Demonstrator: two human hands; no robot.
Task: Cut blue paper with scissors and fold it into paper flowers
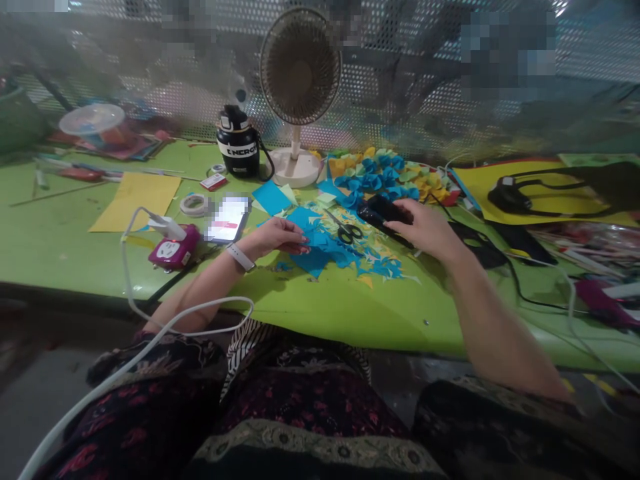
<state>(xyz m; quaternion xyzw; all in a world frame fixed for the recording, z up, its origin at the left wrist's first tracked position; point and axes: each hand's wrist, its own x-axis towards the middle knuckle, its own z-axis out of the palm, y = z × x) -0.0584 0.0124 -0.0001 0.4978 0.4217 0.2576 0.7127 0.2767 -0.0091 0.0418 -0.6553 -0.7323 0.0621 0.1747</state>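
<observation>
My left hand (283, 237) is closed, its fingertips pressed together at the edge of the blue paper (311, 260). What lies between those fingertips, if anything, is too small to make out. My right hand (417, 223) grips a shiny black object (379, 211), whose exact kind I cannot tell, just above the table. Between the hands, dark-handled scissors (349, 232) rest on blue, green and yellow paper scraps (383, 261). Behind them is a heap of folded blue paper pieces (373, 175) with yellow ones (425, 183).
Left of my hands are a phone (229, 219), a tape roll (195, 205), yellow paper (137, 200) and a purple power socket (174, 248). A white cable (200, 331) crosses my left forearm. A black bottle (239, 148) and a fan (300, 73) stand behind.
</observation>
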